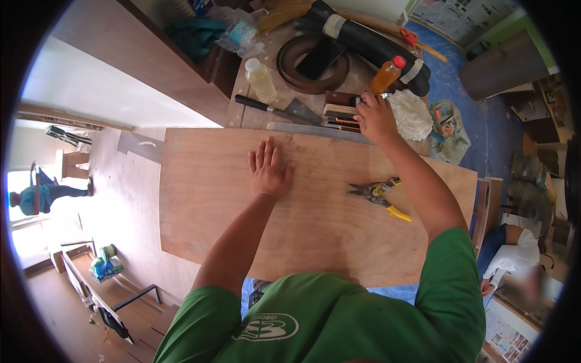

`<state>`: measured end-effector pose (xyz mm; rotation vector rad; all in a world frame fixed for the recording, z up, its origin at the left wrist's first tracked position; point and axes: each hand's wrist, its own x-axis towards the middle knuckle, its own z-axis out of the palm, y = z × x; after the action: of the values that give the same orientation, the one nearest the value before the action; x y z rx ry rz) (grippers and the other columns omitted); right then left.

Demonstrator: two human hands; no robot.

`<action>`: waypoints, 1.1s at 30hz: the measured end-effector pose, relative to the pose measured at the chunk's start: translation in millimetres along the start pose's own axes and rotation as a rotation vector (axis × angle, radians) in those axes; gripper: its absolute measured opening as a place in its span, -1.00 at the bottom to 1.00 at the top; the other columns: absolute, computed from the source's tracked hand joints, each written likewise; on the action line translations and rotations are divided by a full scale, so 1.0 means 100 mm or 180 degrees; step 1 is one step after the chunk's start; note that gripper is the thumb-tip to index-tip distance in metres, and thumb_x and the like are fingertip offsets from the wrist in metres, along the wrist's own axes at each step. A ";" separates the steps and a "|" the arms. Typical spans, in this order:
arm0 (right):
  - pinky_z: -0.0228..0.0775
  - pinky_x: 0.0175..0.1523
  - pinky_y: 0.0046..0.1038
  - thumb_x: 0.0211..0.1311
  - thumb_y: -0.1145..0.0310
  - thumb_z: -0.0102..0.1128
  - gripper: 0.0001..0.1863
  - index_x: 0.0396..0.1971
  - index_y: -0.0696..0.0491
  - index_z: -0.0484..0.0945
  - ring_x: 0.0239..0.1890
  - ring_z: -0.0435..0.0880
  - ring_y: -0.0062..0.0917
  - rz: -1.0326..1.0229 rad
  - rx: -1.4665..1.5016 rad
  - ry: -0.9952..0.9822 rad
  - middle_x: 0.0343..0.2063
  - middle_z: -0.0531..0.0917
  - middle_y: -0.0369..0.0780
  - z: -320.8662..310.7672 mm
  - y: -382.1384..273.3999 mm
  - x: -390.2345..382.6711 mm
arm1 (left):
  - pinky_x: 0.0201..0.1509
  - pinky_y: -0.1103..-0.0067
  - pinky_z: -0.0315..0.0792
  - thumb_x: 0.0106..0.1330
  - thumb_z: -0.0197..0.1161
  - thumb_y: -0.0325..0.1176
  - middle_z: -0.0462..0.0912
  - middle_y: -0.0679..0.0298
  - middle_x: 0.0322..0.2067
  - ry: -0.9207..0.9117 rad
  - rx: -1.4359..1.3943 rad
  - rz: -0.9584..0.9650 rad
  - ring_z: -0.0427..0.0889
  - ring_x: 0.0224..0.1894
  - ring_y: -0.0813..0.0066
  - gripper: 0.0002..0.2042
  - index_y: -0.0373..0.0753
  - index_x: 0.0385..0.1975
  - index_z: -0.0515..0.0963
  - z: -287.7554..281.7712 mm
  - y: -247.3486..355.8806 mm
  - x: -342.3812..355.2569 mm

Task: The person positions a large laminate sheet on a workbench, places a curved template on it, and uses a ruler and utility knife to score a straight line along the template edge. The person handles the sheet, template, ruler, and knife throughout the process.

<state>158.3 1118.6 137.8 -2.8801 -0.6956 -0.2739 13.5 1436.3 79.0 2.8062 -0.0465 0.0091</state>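
Observation:
My left hand (270, 173) lies flat on a brown plywood sheet (212, 206), fingers spread, holding nothing. Across the sheet's far edge reaches my right hand (377, 120), its fingers bent down at a small group of tools; what they grip, if anything, is hidden. Beside those fingers are utility knives (342, 119) with dark and orange parts. Tin snips (378, 192) with yellow handles rest on the right half of the sheet, their jaws toward the left. A grey metal strip (321, 131) runs along the sheet's far edge.
Behind the sheet stand a bottle of pale liquid (261, 81) and an orange bottle (387, 75). Coiled brown edging (290, 63), a phone (321, 58), a black roll (363, 42), a putty knife (302, 111) and white cloth (410, 115) lie there. Other people are at far left and right.

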 end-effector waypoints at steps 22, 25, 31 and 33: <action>0.47 0.04 -0.14 0.15 0.24 0.42 -0.67 -0.12 0.00 0.59 -0.03 0.58 -0.19 0.0775 0.0017 0.0229 -0.13 0.57 -0.20 0.14 0.02 -0.84 | 0.64 0.10 -0.27 0.43 0.10 0.10 0.10 0.15 0.56 0.0085 -0.0050 0.0095 -0.02 0.61 0.12 -0.31 -0.14 0.48 0.26 0.01 -0.02 -0.01; 0.52 0.01 -0.16 0.10 0.26 0.47 -0.63 -0.11 0.02 0.59 -0.05 0.60 -0.18 0.0802 0.0093 0.0088 -0.12 0.57 -0.20 0.16 0.11 -0.82 | 0.63 0.10 -0.26 0.43 0.10 0.11 0.10 0.14 0.56 0.0097 -0.0051 0.0102 -0.02 0.61 0.11 -0.32 -0.15 0.46 0.29 0.03 -0.02 0.00; 0.54 -0.02 -0.11 0.14 0.28 0.47 -0.66 -0.14 0.07 0.60 -0.07 0.65 -0.10 0.1070 0.0826 -0.0084 -0.12 0.58 -0.13 0.11 0.12 -0.84 | 0.64 0.10 -0.27 0.42 0.10 0.12 0.10 0.13 0.56 0.0207 -0.0121 0.0091 -0.01 0.61 0.11 -0.33 -0.16 0.43 0.33 0.05 -0.04 0.00; 0.54 -0.02 -0.11 0.12 0.24 0.49 -0.64 -0.16 0.08 0.60 -0.07 0.65 -0.08 0.1153 0.0775 -0.0059 -0.14 0.59 -0.12 0.12 0.11 -0.84 | 0.63 0.10 -0.26 0.42 0.11 0.12 0.10 0.14 0.56 0.0243 -0.0147 0.0087 -0.01 0.61 0.12 -0.33 -0.15 0.42 0.34 0.05 -0.05 -0.01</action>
<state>91.5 1074.6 106.5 -2.7065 -0.1830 -0.1045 12.8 1439.0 72.7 2.7561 -0.0661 0.1198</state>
